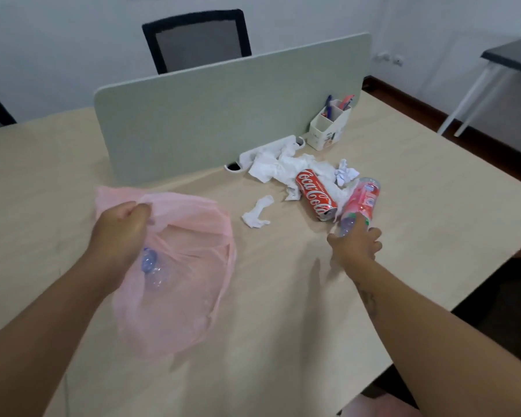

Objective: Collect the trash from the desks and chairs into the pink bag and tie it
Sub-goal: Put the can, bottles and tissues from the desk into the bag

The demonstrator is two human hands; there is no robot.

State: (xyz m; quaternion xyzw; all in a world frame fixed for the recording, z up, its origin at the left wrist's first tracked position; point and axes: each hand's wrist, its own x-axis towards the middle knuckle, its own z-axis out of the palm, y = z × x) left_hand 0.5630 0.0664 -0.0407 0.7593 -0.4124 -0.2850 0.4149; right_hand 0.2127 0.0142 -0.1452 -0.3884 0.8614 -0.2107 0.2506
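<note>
Currently the left hand (119, 233) pinches the rim of the pink bag (178, 266), left of centre, with a clear bottle inside. The right hand (355, 243), fingers curled, closes its grip on the neck of the red-labelled bottle (361, 203), right of centre.

Risks:
- Lifting could roll the touching can (315, 194).
- A sagging rim could block entry.

Tissues (283, 167) litter the pale wood counter (283, 296). A divider, a chair and white walls fill the upper frame.

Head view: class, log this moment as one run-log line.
left hand: holds thin pink plastic bag open | right hand: grasping pink-labelled clear plastic bottle | red cola can, white crumpled tissues: on desk
</note>
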